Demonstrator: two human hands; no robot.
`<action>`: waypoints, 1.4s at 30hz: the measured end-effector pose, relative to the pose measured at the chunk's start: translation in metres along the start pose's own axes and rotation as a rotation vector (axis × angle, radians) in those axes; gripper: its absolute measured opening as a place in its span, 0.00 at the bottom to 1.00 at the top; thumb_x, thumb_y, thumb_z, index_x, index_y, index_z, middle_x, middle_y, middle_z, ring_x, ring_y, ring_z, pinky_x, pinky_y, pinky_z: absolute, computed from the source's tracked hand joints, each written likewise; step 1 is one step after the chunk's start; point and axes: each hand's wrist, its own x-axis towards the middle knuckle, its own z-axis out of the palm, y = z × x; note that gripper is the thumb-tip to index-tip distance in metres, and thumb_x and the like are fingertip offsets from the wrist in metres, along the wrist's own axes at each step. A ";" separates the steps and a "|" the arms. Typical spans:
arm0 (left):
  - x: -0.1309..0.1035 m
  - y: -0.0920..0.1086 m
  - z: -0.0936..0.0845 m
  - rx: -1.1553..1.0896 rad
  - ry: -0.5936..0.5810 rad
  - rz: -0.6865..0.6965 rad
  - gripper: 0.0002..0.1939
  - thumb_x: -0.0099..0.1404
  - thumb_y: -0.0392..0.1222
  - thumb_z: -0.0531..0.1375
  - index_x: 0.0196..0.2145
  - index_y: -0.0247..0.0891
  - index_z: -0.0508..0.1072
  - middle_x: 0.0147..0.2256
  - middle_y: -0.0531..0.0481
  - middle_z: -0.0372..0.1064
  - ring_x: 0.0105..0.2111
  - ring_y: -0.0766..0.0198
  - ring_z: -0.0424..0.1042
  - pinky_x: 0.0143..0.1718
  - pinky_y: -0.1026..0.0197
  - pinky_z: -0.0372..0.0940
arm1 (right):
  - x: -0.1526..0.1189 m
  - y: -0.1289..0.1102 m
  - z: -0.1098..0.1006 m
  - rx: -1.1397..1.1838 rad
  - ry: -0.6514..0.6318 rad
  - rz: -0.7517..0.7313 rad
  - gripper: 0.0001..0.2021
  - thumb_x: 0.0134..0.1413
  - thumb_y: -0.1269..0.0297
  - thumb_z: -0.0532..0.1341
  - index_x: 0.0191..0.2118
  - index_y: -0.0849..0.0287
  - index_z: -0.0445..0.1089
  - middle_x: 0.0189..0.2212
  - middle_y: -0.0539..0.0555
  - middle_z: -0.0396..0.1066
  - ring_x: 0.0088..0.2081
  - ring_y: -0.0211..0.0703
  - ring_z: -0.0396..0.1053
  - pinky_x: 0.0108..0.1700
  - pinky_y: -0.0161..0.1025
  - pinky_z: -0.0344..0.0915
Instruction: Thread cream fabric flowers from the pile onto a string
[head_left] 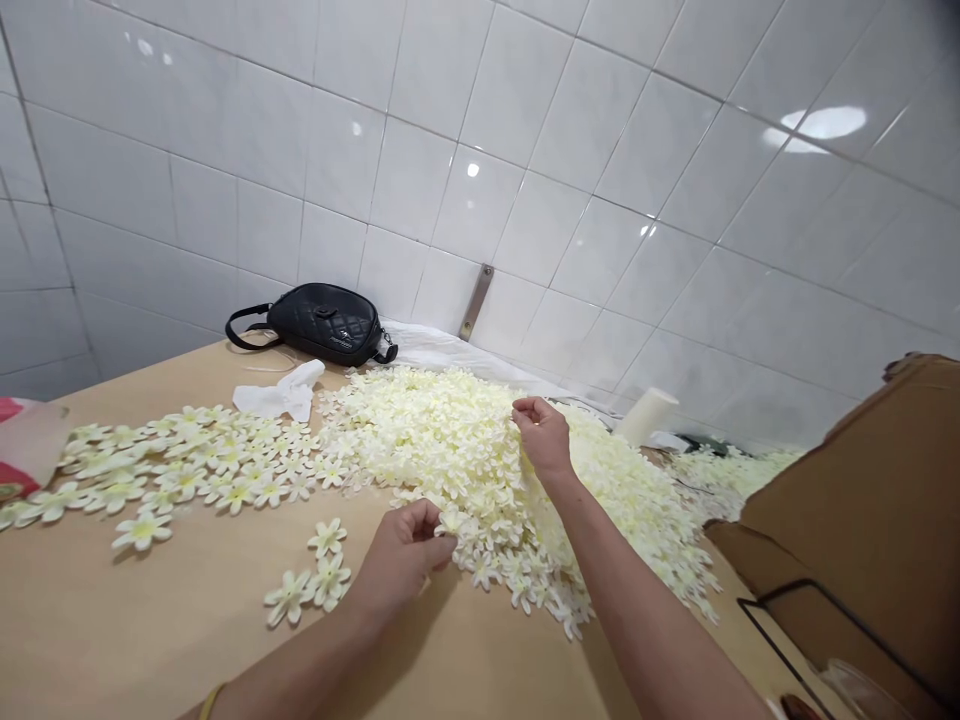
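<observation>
A large heap of small pale-yellow flowers lies on the brown table. My left hand is at the front edge of the heap, its thumb and fingers pinching a single flower. Above the middle of the heap is my right hand, thumb and fingertips pressed together; whatever they hold is too small to make out. Three loose flowers lie to the left of my left hand. Farther left, larger flowers with yellow centres are spread out.
A black quilted bag and crumpled white tissue are behind the flowers. A white roll stands near the tiled wall. At the right are a cardboard box and black wire frame. A red-and-white package is at far left.
</observation>
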 end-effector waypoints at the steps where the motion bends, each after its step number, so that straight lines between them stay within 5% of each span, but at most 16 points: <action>1: -0.001 0.002 0.000 -0.005 -0.011 -0.007 0.10 0.43 0.39 0.62 0.18 0.36 0.61 0.14 0.58 0.55 0.16 0.73 0.54 0.21 0.67 0.51 | 0.001 0.001 0.000 -0.031 -0.001 -0.010 0.05 0.38 0.65 0.58 0.26 0.58 0.69 0.22 0.51 0.69 0.29 0.44 0.66 0.35 0.42 0.60; 5: -0.005 0.012 0.002 0.016 -0.015 -0.020 0.12 0.45 0.41 0.62 0.17 0.35 0.61 0.14 0.58 0.54 0.16 0.72 0.55 0.21 0.66 0.51 | -0.007 -0.013 -0.011 -0.111 0.031 -0.079 0.09 0.42 0.64 0.57 0.32 0.58 0.70 0.33 0.54 0.71 0.39 0.47 0.64 0.43 0.45 0.57; 8: -0.008 0.018 0.004 0.027 0.003 -0.036 0.11 0.47 0.41 0.61 0.17 0.35 0.62 0.14 0.57 0.56 0.17 0.72 0.56 0.22 0.66 0.52 | -0.038 -0.032 -0.023 -0.118 0.010 -0.100 0.10 0.48 0.62 0.54 0.35 0.58 0.69 0.37 0.55 0.70 0.41 0.46 0.64 0.42 0.43 0.58; 16: -0.016 0.017 0.006 -0.088 -0.048 -0.172 0.10 0.48 0.39 0.62 0.18 0.34 0.63 0.15 0.55 0.59 0.17 0.73 0.57 0.23 0.66 0.55 | -0.139 -0.046 -0.029 -0.100 -0.433 -0.232 0.07 0.52 0.66 0.54 0.36 0.58 0.68 0.32 0.53 0.68 0.35 0.41 0.65 0.38 0.37 0.60; 23: -0.016 0.010 0.005 -0.252 -0.180 -0.245 0.09 0.50 0.41 0.61 0.23 0.32 0.68 0.21 0.48 0.66 0.23 0.66 0.65 0.30 0.59 0.62 | -0.140 -0.034 -0.031 -0.106 -0.431 -0.239 0.05 0.52 0.69 0.55 0.32 0.58 0.68 0.29 0.52 0.68 0.32 0.40 0.66 0.34 0.35 0.61; 35: -0.015 0.013 0.005 -0.140 -0.194 -0.221 0.13 0.53 0.46 0.60 0.22 0.32 0.69 0.21 0.49 0.65 0.23 0.69 0.64 0.30 0.63 0.61 | -0.144 -0.029 -0.033 -0.284 -0.529 -0.271 0.11 0.54 0.72 0.48 0.24 0.58 0.61 0.21 0.50 0.61 0.24 0.36 0.58 0.27 0.33 0.54; 42: -0.016 0.015 0.006 -0.159 -0.166 -0.259 0.09 0.47 0.38 0.64 0.21 0.33 0.66 0.19 0.51 0.66 0.21 0.70 0.64 0.29 0.64 0.60 | -0.145 -0.031 -0.031 -0.233 -0.520 -0.190 0.11 0.53 0.71 0.48 0.21 0.58 0.57 0.19 0.48 0.57 0.22 0.35 0.54 0.25 0.33 0.51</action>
